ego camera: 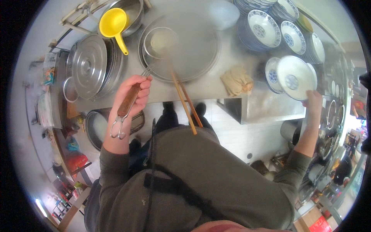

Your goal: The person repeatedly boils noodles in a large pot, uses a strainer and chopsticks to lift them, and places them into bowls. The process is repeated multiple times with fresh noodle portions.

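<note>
My left hand (pixel 136 94) is closed around the wooden handle of a wire strainer (pixel 129 100); its round basket (pixel 159 42) is over the large steaming pot (pixel 200 65), and pale contents, blurred by steam, show in it. Two long wooden chopsticks (pixel 184 107) lean over the pot's front rim, their thick ends towards me. At the right, my right hand (pixel 313 97) grips the edge of a white bowl with a blue pattern (pixel 295 76), held tilted. Just behind it, another patterned bowl (pixel 272 75) is partly covered.
Stacks of patterned bowls (pixel 263 29) stand at the back right. A crumpled tan cloth (pixel 237 81) lies right of the pot. To the left are a yellow plastic ladle (pixel 113 23) on a steel basin (pixel 134 17) and a steel lid (pixel 89 66). Steam blurs the middle.
</note>
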Tool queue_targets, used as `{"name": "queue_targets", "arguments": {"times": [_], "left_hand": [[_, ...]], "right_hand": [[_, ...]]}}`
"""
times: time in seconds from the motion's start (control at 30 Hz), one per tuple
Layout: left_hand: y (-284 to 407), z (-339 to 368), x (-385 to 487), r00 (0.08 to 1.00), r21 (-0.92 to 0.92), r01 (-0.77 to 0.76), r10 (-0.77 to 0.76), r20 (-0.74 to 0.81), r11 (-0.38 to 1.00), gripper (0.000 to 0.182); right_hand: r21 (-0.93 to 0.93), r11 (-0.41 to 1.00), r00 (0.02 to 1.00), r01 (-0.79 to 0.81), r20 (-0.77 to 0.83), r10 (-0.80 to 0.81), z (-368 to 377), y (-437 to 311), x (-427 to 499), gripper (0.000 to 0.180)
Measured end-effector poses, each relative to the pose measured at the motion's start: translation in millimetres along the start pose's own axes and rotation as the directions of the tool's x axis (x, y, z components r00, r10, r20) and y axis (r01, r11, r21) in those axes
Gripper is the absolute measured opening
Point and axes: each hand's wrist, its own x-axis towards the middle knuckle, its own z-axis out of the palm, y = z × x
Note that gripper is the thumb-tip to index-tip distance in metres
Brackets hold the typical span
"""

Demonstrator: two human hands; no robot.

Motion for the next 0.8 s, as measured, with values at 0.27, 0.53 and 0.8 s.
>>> {"name": "queue_targets", "arguments": {"times": [0.27, 0.53, 0.8], "left_hand": [[59.5, -26.7, -18.4, 0.998, 0.176, 0.038, -0.030, -0.051, 0.984, 0.023], [105.3, -50.1, -21.3, 0.988, 0.378, 0.108, -0.058, -0.142, 0.920, 0.026], [132.8, -73.8, -9.4, 0.988, 0.411, 0.150, -0.116, -0.105, 0.899, 0.028]], "right_hand": [[-0.475, 0.704, 0.842, 0.527, 0.183, -0.507, 259.7, -163.0, -57.6, 0.030], [-0.630, 0.348, 0.710, 0.694, 0.520, -0.475, 435.6, -216.2, -48.1, 0.022], [-0.648, 0.597, 0.869, 0.472, 0.457, -0.191, 483.3, -186.7, -43.5, 0.025]]}}
